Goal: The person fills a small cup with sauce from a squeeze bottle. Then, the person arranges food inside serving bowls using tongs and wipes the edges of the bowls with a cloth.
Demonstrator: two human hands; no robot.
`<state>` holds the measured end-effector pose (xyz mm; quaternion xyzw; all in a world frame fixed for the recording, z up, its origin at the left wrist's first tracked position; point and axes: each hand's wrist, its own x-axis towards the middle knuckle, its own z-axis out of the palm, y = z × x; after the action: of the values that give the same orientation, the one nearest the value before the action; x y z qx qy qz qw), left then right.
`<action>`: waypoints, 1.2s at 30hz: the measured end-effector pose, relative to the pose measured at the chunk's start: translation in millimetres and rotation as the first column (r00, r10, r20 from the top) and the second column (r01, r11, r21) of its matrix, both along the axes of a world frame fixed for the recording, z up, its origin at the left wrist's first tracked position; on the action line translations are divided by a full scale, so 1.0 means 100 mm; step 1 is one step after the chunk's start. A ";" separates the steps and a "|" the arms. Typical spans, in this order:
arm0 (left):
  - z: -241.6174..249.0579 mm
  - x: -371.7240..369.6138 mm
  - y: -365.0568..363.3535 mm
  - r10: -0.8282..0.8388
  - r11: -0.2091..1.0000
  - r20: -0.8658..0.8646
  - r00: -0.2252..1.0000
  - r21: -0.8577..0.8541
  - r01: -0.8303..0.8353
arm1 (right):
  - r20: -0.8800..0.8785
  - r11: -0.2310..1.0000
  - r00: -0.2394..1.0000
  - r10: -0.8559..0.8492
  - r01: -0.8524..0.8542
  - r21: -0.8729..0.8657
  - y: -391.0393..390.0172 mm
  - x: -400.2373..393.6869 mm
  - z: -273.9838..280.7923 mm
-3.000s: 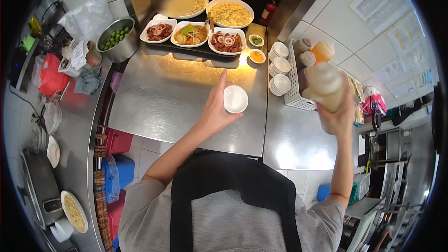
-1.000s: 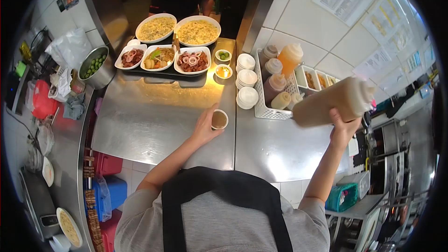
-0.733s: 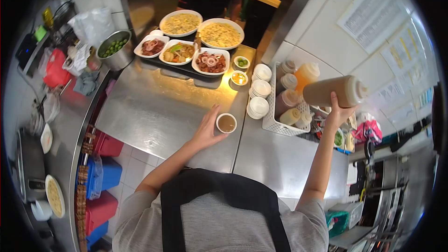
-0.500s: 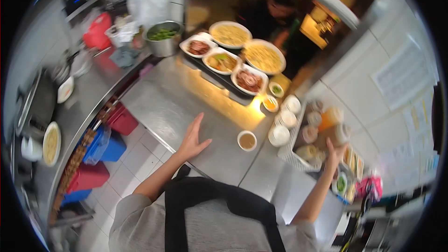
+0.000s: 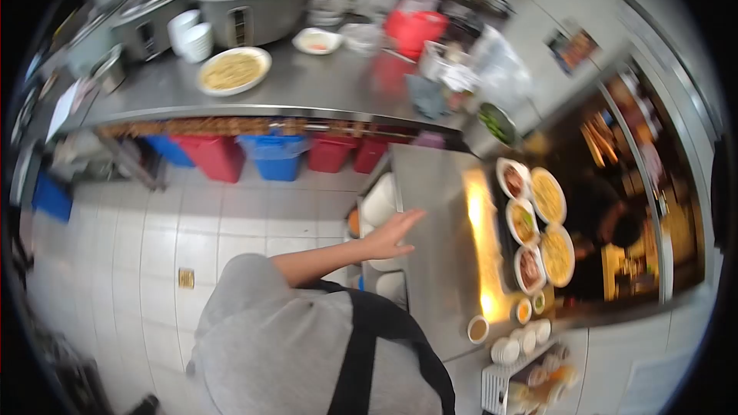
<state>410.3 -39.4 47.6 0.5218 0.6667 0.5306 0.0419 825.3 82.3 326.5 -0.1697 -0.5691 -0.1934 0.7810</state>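
My left hand (image 5: 390, 236) hovers at the edge of the steel counter (image 5: 434, 184), fingers stretched out and holding nothing. My right hand is out of the picture. On the far side of the counter stand bowls of meat and vegetables (image 5: 523, 220) on a dark tray, beside two larger bowls of noodles (image 5: 548, 194). A small cup of brown sauce (image 5: 478, 329) sits near the counter's lower end. Close to it are a cup of orange sauce (image 5: 523, 310) and a cup with something green (image 5: 539, 302).
Stacked white cups (image 5: 505, 351) and a white basket of bottles (image 5: 494, 390) stand at lower right. A back counter holds a plate of noodles (image 5: 235, 71), large cookers (image 5: 250, 11) and a red bag (image 5: 415, 31). Red and blue bins (image 5: 270, 160) stand beneath it. Someone bends beyond the hatch.
The view has swung left, bringing the back counter and floor into sight. My right hand, which was at the bottles in the basket, has left the picture. My left hand stays open.
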 end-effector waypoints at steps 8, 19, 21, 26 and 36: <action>-0.85 -1.11 -1.64 0.221 0.916 0.031 0.975 -0.349 -0.196 | 0.209 0.141 0.033 0.977 0.635 -0.759 -0.23 -2.07 -1.80; -0.05 -3.62 -3.66 0.449 0.523 0.877 0.170 -0.105 -0.846 | 0.414 0.437 -0.141 0.899 0.224 -0.871 -0.96 -4.41 -1.49; 0.07 -3.81 -3.73 0.481 0.539 0.867 0.129 -0.176 -0.824 | 0.372 0.433 -0.289 0.882 0.184 -0.882 -1.13 -4.71 -1.50; -0.23 -4.17 -3.69 0.574 0.546 0.787 0.228 -0.159 -0.823 | 0.352 0.437 -0.424 0.834 0.121 -0.891 -1.17 -5.26 -1.69; -0.07 -3.61 -2.85 0.511 0.678 0.826 0.236 -0.219 -0.702 | 0.073 0.131 -0.333 0.940 0.155 -0.979 -0.57 -6.59 -2.38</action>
<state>49.2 -324.6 40.6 -0.1031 0.6501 0.7469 0.0947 166.2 25.4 88.4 0.0121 -0.8919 0.4507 -0.0362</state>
